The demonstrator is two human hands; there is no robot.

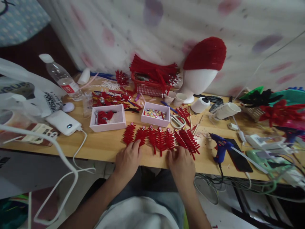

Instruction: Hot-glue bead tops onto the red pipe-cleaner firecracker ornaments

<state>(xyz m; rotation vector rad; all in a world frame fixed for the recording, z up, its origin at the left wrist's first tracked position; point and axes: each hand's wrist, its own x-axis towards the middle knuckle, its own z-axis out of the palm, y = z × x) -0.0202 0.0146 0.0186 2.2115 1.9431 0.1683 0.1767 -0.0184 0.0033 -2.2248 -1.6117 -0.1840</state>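
Observation:
A row of red fuzzy leaf-shaped pieces (160,141), each with a small round bead at the top, lies along the table's front edge. My left hand (128,159) rests at the left of the row, fingers stretched out, fingertips touching the lower end of a red leaf (141,136). At the lower tip of another red leaf (169,140), my right hand (182,163) has its fingers curled together; what is between them, if anything, is hidden. Several leaves overlap at the right end, with a string of pearl-like beads (182,139) across them.
Behind the row stand a box of red pieces (108,128), a box of small beads (154,120) and scissors (177,121). A blue glue gun (220,148) and a phone (239,157) lie right. Farther back are a red basket (149,89) and a white head form (199,79).

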